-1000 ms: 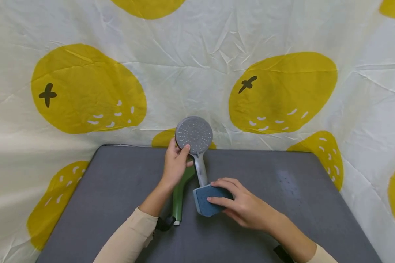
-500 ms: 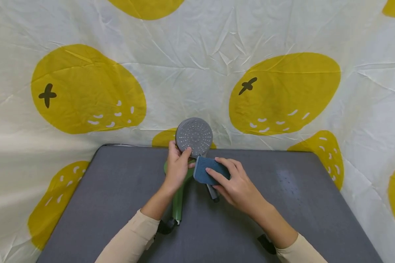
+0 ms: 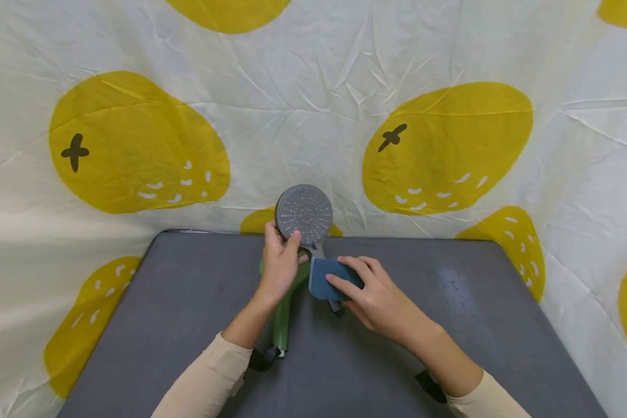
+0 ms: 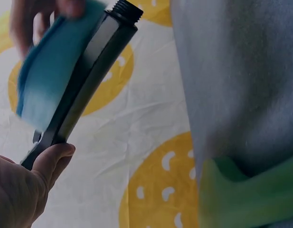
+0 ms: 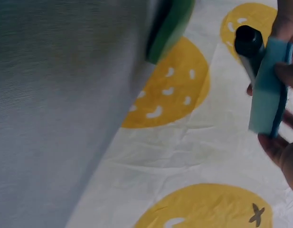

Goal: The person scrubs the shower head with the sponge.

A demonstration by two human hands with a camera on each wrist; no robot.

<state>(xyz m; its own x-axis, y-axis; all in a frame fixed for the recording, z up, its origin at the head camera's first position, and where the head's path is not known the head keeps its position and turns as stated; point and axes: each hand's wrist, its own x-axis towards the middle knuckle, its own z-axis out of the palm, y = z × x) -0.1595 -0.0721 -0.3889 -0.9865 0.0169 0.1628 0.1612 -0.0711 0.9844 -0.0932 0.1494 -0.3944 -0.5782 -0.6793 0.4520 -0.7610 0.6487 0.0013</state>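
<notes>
A gray desk [image 3: 501,325] stands in what looks like a makeshift booth, walled by pale, creased cloth [image 3: 298,139] printed with big yellow fruit [image 3: 449,151] that fills the upper frame and runs down both sides. The kind of building around it, home or workplace, cannot be told.

We see that the blue sponge [image 3: 321,284], which a second ago covered the tip of the shower head's [image 3: 304,215] handle [image 4: 84,83], now sits farther up that handle, nearer the shower head's round face, and the right hand [image 3: 378,299] gripping it has come up with it. Half a second ago the sponge hid most of the neck [image 3: 317,250] under the shower head's face; we now find it slightly lower, the neck showing again above it. The handle's dark tip [image 3: 337,307] now peeks out just below the sponge.
</notes>
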